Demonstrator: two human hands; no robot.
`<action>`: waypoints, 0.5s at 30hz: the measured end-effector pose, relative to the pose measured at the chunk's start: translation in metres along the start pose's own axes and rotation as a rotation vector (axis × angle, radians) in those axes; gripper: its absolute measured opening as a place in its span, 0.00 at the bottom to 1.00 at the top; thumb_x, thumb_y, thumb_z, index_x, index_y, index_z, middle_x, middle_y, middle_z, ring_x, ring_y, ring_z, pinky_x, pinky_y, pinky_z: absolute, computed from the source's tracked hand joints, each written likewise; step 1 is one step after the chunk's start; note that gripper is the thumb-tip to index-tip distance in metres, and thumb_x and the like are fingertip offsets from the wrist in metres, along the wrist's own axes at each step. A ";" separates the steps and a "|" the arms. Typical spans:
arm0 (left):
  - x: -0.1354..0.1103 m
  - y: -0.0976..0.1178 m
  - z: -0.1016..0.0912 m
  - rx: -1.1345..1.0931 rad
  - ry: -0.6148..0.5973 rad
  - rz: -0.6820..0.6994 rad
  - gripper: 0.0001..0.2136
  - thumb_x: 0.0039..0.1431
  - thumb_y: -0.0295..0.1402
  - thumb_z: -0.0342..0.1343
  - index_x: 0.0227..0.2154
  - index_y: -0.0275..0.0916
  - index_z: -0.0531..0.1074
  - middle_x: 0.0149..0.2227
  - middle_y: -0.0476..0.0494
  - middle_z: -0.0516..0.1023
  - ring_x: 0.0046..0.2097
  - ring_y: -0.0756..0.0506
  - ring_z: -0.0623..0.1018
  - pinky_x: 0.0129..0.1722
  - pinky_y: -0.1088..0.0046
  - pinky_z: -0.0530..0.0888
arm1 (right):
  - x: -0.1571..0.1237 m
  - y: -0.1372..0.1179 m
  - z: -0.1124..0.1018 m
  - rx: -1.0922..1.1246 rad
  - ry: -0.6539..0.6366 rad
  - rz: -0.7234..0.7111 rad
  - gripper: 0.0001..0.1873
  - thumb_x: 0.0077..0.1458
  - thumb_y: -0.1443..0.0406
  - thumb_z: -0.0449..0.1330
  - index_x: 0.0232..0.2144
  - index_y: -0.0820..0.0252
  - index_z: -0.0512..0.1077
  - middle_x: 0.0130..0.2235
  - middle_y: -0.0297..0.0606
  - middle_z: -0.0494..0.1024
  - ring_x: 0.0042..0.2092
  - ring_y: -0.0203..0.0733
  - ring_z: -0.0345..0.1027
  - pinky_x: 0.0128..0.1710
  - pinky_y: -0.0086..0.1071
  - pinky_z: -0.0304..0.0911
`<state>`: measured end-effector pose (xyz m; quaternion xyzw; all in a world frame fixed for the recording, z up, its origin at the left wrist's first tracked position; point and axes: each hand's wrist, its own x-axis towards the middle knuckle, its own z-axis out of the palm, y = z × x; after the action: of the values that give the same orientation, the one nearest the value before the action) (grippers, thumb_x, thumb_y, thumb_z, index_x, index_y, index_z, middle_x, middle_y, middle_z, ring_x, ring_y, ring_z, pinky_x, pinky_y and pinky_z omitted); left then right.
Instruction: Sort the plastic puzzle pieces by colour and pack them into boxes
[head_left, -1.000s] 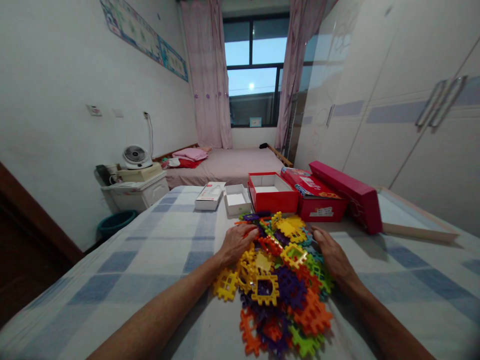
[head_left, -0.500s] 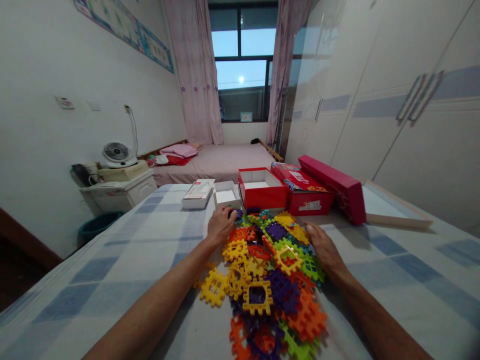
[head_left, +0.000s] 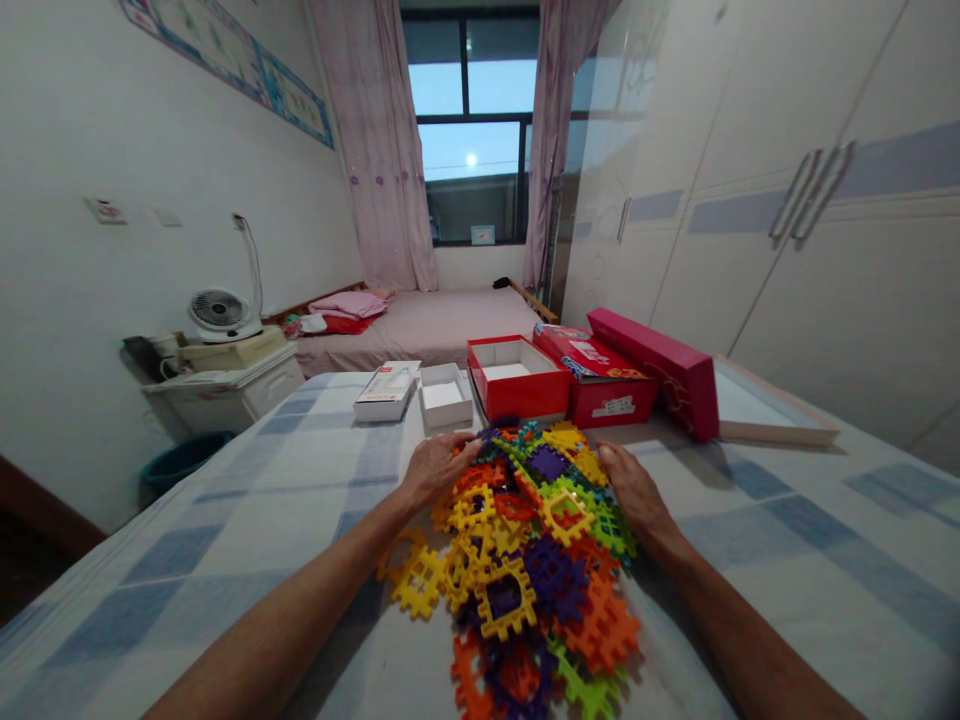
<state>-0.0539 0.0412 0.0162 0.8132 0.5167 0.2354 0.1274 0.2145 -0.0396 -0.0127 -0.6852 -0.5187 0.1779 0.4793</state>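
A heap of interlocking plastic building pieces (head_left: 517,540) in yellow, orange, purple and green lies on the checked cloth. Along the heap's far left side rests my left hand (head_left: 439,466), its fingers stretched out against the pieces. My right hand (head_left: 634,492) lies flat along the right side, fingers extended and touching the edge of the heap. Neither hand grips a piece. Nearest the camera are a square yellow frame piece (head_left: 507,598) and orange pieces (head_left: 606,622). A yellow piece (head_left: 418,582) sits at the left edge, below my left hand.
Behind the heap stand a white lidded box (head_left: 387,390), a small open white box (head_left: 445,395), an open red box (head_left: 525,395) and a red printed box (head_left: 615,400). A magenta lid (head_left: 652,370) leans beside a shallow white tray (head_left: 772,432).
My left hand has come slightly nearer and flattened against the heap, its fingers less curled. Some left-side pieces have shifted a little. The whole view has turned slightly right.
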 end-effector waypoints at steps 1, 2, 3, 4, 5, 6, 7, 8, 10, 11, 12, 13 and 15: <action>-0.001 0.005 -0.002 0.058 0.032 0.017 0.20 0.62 0.45 0.43 0.43 0.43 0.77 0.42 0.44 0.80 0.46 0.42 0.76 0.48 0.65 0.68 | 0.000 0.000 0.000 0.001 0.007 -0.007 0.28 0.54 0.50 0.43 0.45 0.61 0.70 0.50 0.48 0.72 0.53 0.49 0.63 0.57 0.43 0.54; -0.002 0.010 -0.004 0.114 0.068 0.037 0.19 0.63 0.45 0.43 0.42 0.43 0.77 0.41 0.43 0.80 0.46 0.41 0.76 0.49 0.64 0.67 | 0.000 0.001 0.000 0.004 0.021 -0.009 0.27 0.54 0.50 0.43 0.44 0.60 0.70 0.49 0.48 0.72 0.53 0.48 0.63 0.57 0.43 0.54; -0.002 0.016 -0.005 0.158 0.099 0.062 0.19 0.63 0.44 0.44 0.42 0.43 0.77 0.41 0.42 0.80 0.46 0.41 0.76 0.50 0.62 0.66 | 0.000 0.001 -0.001 0.008 0.033 -0.008 0.27 0.54 0.50 0.43 0.44 0.59 0.70 0.49 0.47 0.72 0.53 0.48 0.63 0.57 0.43 0.54; -0.003 0.022 -0.006 0.187 0.122 0.097 0.18 0.63 0.43 0.44 0.41 0.42 0.77 0.41 0.42 0.80 0.46 0.41 0.75 0.50 0.61 0.66 | 0.000 0.002 -0.001 0.012 0.037 -0.005 0.27 0.54 0.49 0.43 0.44 0.59 0.70 0.49 0.47 0.72 0.53 0.48 0.63 0.57 0.43 0.55; -0.004 0.028 -0.006 0.200 0.131 0.139 0.17 0.63 0.42 0.45 0.42 0.42 0.77 0.42 0.41 0.79 0.46 0.41 0.75 0.50 0.62 0.66 | -0.001 0.002 -0.001 0.016 0.038 -0.001 0.27 0.54 0.49 0.43 0.44 0.60 0.70 0.49 0.48 0.72 0.53 0.48 0.63 0.56 0.42 0.55; -0.006 0.034 -0.007 0.202 0.128 0.186 0.17 0.63 0.41 0.45 0.43 0.41 0.76 0.43 0.41 0.78 0.46 0.42 0.75 0.49 0.62 0.67 | -0.001 0.003 -0.001 0.021 0.033 0.001 0.27 0.54 0.49 0.44 0.44 0.60 0.70 0.50 0.48 0.72 0.52 0.48 0.64 0.56 0.42 0.55; -0.009 0.039 -0.007 0.197 0.118 0.235 0.17 0.63 0.41 0.45 0.45 0.41 0.75 0.43 0.40 0.78 0.46 0.42 0.75 0.49 0.63 0.67 | -0.001 0.003 -0.002 0.027 0.022 -0.005 0.28 0.54 0.49 0.43 0.44 0.60 0.70 0.50 0.48 0.72 0.52 0.48 0.64 0.55 0.42 0.56; -0.013 0.043 -0.008 0.190 0.109 0.280 0.17 0.63 0.40 0.45 0.46 0.40 0.75 0.44 0.40 0.77 0.46 0.42 0.74 0.49 0.63 0.68 | 0.000 0.004 -0.002 0.032 0.006 -0.017 0.27 0.55 0.48 0.43 0.43 0.60 0.70 0.49 0.48 0.73 0.51 0.48 0.65 0.54 0.42 0.57; -0.027 0.049 -0.011 0.172 0.103 0.348 0.17 0.63 0.40 0.46 0.48 0.40 0.73 0.47 0.39 0.75 0.49 0.42 0.73 0.51 0.62 0.67 | 0.001 0.004 -0.004 0.029 -0.021 -0.041 0.27 0.55 0.48 0.43 0.41 0.59 0.71 0.47 0.46 0.75 0.49 0.48 0.66 0.53 0.43 0.58; -0.036 0.051 -0.013 0.165 0.108 0.368 0.17 0.63 0.41 0.46 0.48 0.40 0.73 0.49 0.38 0.74 0.51 0.41 0.72 0.53 0.60 0.66 | 0.002 0.003 -0.005 0.018 -0.026 -0.039 0.27 0.56 0.48 0.43 0.41 0.59 0.71 0.46 0.46 0.75 0.49 0.48 0.67 0.52 0.43 0.59; -0.046 0.052 -0.015 0.159 0.111 0.381 0.17 0.63 0.41 0.46 0.48 0.40 0.73 0.51 0.38 0.73 0.52 0.41 0.71 0.54 0.59 0.65 | 0.003 0.000 -0.007 0.005 -0.024 -0.023 0.27 0.56 0.48 0.43 0.42 0.60 0.71 0.46 0.46 0.75 0.49 0.49 0.67 0.52 0.43 0.59; -0.058 0.053 -0.018 0.153 0.105 0.400 0.18 0.63 0.42 0.46 0.49 0.40 0.72 0.53 0.37 0.71 0.55 0.40 0.69 0.56 0.58 0.64 | 0.003 -0.003 -0.010 -0.008 -0.015 -0.001 0.28 0.56 0.49 0.44 0.43 0.61 0.71 0.47 0.47 0.75 0.49 0.49 0.66 0.53 0.43 0.58; -0.081 0.054 -0.023 0.138 0.022 0.484 0.22 0.61 0.47 0.48 0.54 0.44 0.68 0.59 0.38 0.65 0.60 0.38 0.63 0.59 0.55 0.60 | -0.002 -0.013 -0.019 -0.018 -0.021 0.015 0.29 0.55 0.50 0.45 0.47 0.63 0.70 0.50 0.48 0.73 0.52 0.48 0.65 0.54 0.43 0.57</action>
<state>-0.0530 -0.0562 0.0400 0.9174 0.3233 0.2322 0.0056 0.2214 -0.0504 0.0069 -0.6913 -0.5202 0.1842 0.4663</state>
